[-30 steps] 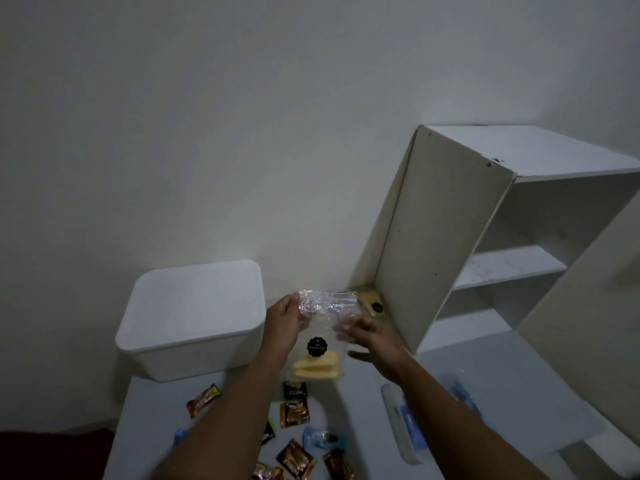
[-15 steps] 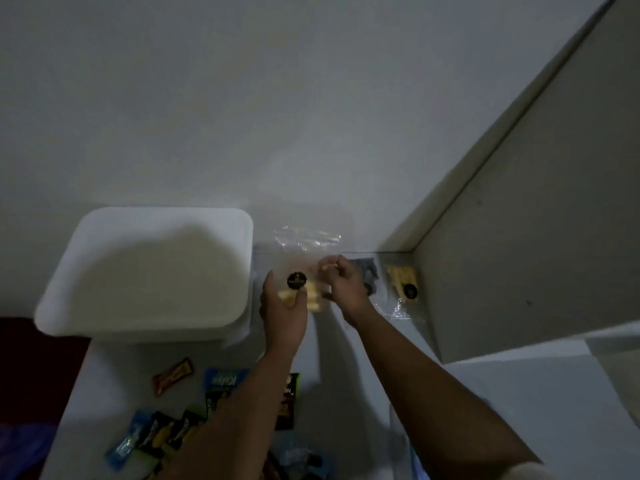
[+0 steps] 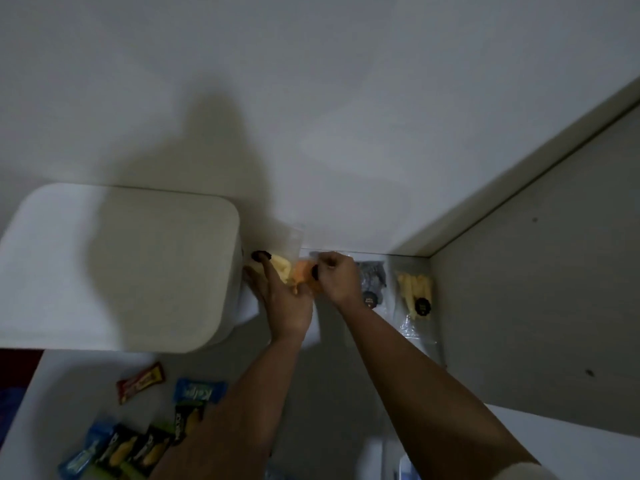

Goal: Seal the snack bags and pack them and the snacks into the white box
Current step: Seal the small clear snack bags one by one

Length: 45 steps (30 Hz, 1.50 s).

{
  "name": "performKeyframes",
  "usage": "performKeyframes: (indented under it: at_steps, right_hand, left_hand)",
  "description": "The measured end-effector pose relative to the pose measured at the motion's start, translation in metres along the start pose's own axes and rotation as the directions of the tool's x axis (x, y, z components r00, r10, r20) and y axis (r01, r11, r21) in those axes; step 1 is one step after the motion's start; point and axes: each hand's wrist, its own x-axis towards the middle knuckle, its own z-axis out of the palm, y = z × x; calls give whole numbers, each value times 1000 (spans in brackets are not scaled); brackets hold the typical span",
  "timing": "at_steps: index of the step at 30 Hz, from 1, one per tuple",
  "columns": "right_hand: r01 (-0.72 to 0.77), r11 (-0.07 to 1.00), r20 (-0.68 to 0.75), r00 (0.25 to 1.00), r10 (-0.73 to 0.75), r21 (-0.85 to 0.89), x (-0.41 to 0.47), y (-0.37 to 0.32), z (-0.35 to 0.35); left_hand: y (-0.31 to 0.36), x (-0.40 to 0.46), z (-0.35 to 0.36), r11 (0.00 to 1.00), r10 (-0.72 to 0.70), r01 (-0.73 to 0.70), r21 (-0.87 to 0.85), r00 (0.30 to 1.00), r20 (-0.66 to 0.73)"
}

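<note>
The head view looks down at a white desk (image 3: 79,382) by a pale wall (image 3: 311,81).

The left hand (image 3: 284,303) lies on a clear bag (image 3: 285,254) of yellow sticks. Its fingers are mostly straight and reach far, to the bag's black sticker. The bag stands up a bit against the wall, just right of the white box (image 3: 114,268). It touches the box or is very close to it; I cannot tell which.

The right hand (image 3: 337,277) is just right of the left one. Its fingers are curled and pinch an orange snack bag (image 3: 300,271) near its black sticker. The two hands are very close together, with the orange bag between them.

The white box sits at the far left of the desk. Its lid is on.

To the right of the hands lie two more bags. One is dark (image 3: 372,282). One has yellow sticks (image 3: 415,292), next to a grey board (image 3: 540,271) that stands at the right.

On the near left of the desk lie small snacks. There is a red bar (image 3: 140,382), a blue pack (image 3: 199,391), and a row of dark packs (image 3: 138,452) with yellow on them.
</note>
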Motion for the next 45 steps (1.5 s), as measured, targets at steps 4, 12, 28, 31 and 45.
performKeyframes:
  at_steps: [4, 12, 28, 31, 45]
  right_hand:
    - [-60, 965, 40, 997, 72, -255, 2, 17, -22]
    - [-111, 846, -23, 993, 116, -521, 4, 27, -27]
    - [-200, 977, -242, 946, 213, 77, -6, 12, -55]
    - [-77, 990, -261, 959, 106, 117, -34, -5, -76]
    - [258, 944, -74, 966, -248, 206, -258, -62, -52]
  left_hand:
    - [-6, -3, 4, 999, -26, 24, 48, 998, 57]
    - [-14, -7, 8, 983, -122, 92, 161, 974, 191]
    - [-2, -14, -21, 977, -208, 209, 41, 898, 387]
    - [2, -29, -36, 984, -178, 167, 64, 897, 405]
    - [44, -120, -182, 921, -1, 262, -289, 742, 670]
